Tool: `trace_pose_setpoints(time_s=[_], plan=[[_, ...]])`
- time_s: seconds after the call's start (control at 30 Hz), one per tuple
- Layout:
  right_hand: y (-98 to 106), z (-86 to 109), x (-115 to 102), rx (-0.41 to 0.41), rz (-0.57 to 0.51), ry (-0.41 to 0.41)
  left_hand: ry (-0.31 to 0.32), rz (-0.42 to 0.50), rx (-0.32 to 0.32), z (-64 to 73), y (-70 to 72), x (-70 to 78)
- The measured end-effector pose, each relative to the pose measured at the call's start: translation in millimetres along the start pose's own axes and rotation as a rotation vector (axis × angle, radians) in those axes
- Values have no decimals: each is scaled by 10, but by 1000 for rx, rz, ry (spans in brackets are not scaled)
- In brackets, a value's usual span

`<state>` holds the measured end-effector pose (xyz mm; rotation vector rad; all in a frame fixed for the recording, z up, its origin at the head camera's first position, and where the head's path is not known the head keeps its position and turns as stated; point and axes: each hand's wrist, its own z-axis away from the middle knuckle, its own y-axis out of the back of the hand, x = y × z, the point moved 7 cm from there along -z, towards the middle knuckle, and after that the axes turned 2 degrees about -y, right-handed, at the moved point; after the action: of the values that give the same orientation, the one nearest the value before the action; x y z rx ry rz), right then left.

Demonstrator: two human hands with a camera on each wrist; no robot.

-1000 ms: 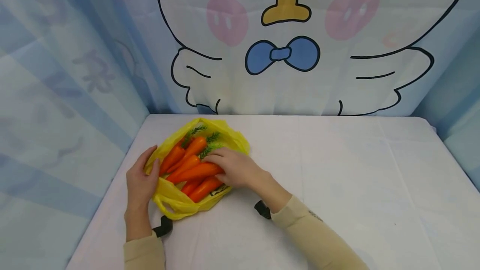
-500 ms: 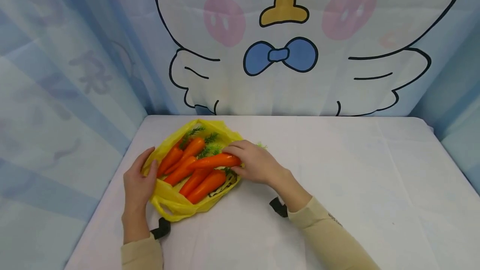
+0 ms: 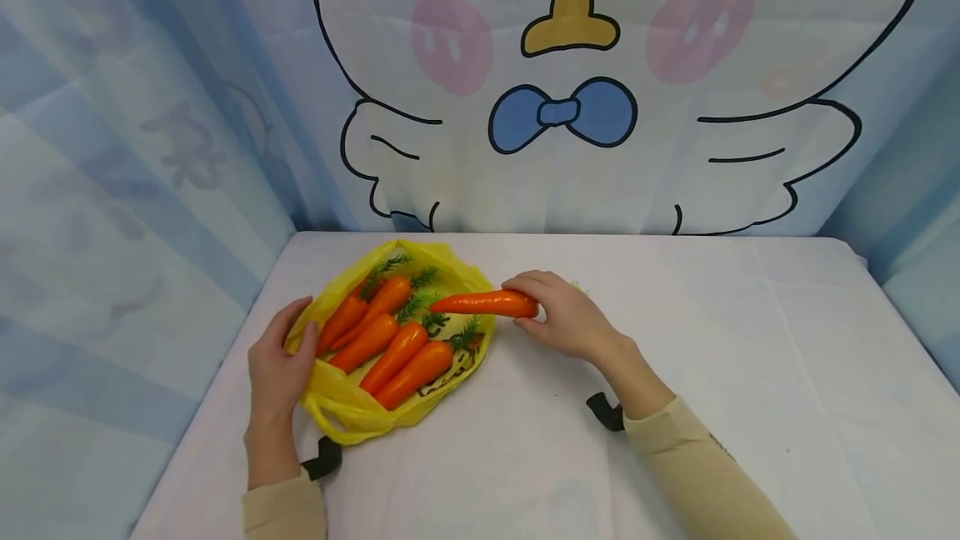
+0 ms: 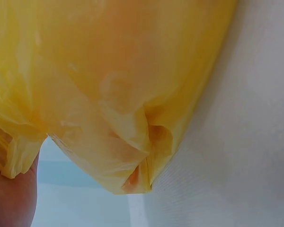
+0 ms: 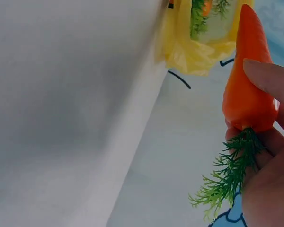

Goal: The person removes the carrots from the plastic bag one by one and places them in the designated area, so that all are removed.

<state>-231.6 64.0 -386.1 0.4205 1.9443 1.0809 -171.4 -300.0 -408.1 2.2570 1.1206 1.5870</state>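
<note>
An open yellow plastic bag (image 3: 348, 413) lies on its side at the left of the table, with several orange carrots (image 3: 416, 373) with green tops inside. My left hand (image 3: 277, 369) holds the bag's left rim, thumb over the inner side. In the left wrist view the bag (image 4: 109, 80) hides most of that hand. Just beyond the bag's right edge, my right hand (image 3: 564, 315) pinches one carrot (image 3: 483, 303) by its thick end, tip pointing left. The right wrist view shows this carrot (image 5: 248, 94) between thumb and fingers, its feathery green leaves (image 5: 227, 165) hanging past the palm.
A white cloth covers the table (image 3: 712, 373). Behind it hangs a curtain (image 3: 480, 173) printed with a cartoon figure and blue bow tie, and a blue patterned curtain (image 3: 135, 273) runs along the left side. Black straps (image 3: 606, 412) show at the wrists.
My right hand has drawn one carrot out of the bag, moving right and slightly toward the back. The left hand keeps its hold on the rim in the same place.
</note>
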Motion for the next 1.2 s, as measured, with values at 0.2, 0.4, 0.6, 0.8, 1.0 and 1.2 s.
trace_pose_setpoints(time_s=[0.2, 0.4, 0.6, 0.8, 1.0, 1.2], plan=[[98, 113, 221, 18, -19, -42, -20, -11, 8, -9, -4, 13], [159, 198, 448, 26, -17, -85, -25, -4, 6, -10, -3, 19], [200, 266, 718, 34, -27, -136, -12, -1, -4, -5, -8, 31], [248, 278, 903, 21, -16, -170, -18, 0, -4, -6, -13, 41], [313, 240, 1063, 2, -4, -220, 0, -5, -11, 0, -11, 37], [331, 178, 1211, -16, -37, -247, 15, -13, -16, 14, -7, 36]])
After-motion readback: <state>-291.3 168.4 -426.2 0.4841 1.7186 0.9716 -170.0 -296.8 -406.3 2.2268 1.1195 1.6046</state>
